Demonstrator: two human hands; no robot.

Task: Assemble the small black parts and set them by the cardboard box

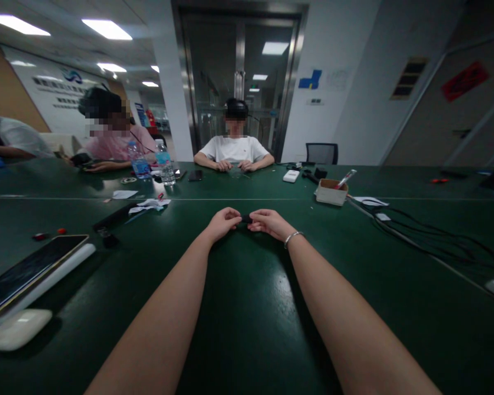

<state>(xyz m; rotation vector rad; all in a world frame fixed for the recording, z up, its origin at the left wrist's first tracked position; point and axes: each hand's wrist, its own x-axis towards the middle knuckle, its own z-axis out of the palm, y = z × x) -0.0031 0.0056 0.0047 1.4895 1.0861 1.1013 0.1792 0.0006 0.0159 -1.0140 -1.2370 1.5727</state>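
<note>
Both my arms stretch forward over a dark green table point(247, 307). Between my fingertips is a small black object point(246, 219), partly hidden, its kind too small to make out. My left hand point(224, 224) pinches its left end with thumb and fingers closed. At the right end, my right hand point(269, 224) grips it in the same way, with a silver bracelet point(293, 238) around the wrist. The object is held low, close to the tabletop; whether it touches the surface I cannot tell.
A phone point(33, 269) and a white rounded case point(18, 329) lie at left. Water bottles point(164, 162) and crumpled paper point(148, 205) are farther off. A small box point(331, 192) and black cables point(432, 236) lie right. A person point(235, 148) sits opposite; others sit at left.
</note>
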